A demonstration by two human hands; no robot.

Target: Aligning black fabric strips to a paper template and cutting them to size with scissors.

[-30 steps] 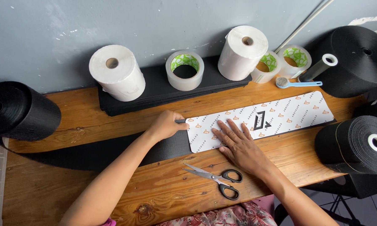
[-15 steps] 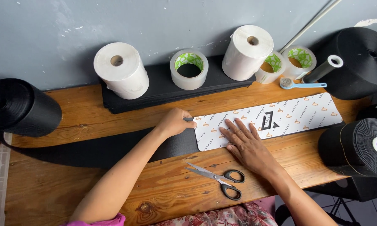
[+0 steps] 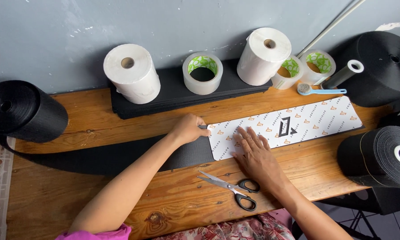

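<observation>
Unmoved, left hand (image 3: 187, 129) pinches the template (image 3: 284, 126) end, right hand (image 3: 253, 153) open flat on it

Bare wooden table (image 3: 75, 191) left; scissors (image 3: 230, 189) near

The wooden counter (image 3: 97, 195) is covered by black webbing strip (image 3: 97, 155), a printed white template (image 3: 297, 124), scissors (image 3: 231, 189), black rolls (image 3: 22, 111) and a foam slab (image 3: 173, 95).

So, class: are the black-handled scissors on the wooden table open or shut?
Slightly open. The black-handled scissors lie flat on the wooden table, their two blades parted at the tips and the handle loops apart, untouched.
</observation>
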